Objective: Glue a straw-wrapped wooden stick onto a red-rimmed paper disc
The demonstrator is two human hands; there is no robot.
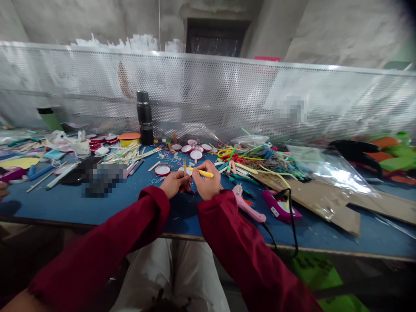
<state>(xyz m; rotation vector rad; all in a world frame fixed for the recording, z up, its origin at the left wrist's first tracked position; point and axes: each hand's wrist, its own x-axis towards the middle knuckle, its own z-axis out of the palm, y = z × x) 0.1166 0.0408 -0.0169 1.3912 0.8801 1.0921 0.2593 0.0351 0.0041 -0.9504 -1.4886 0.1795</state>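
Above the middle of the blue table, my left hand is closed on a narrow, flat brown stick that stands upright from its fingers. My right hand grips a yellow pen, its tip pointing left toward the left fingers. A whitish patch shows between the two hands, too small to make out. Just beyond them lie several round white discs with red rims, the closest being one disc behind my right hand and another disc to the left.
A black bottle stands at the back by the perforated metal screen. On the right are a pink glue gun, a purple device, cardboard and tangled coloured pipe cleaners. A white cup holds pens on the left.
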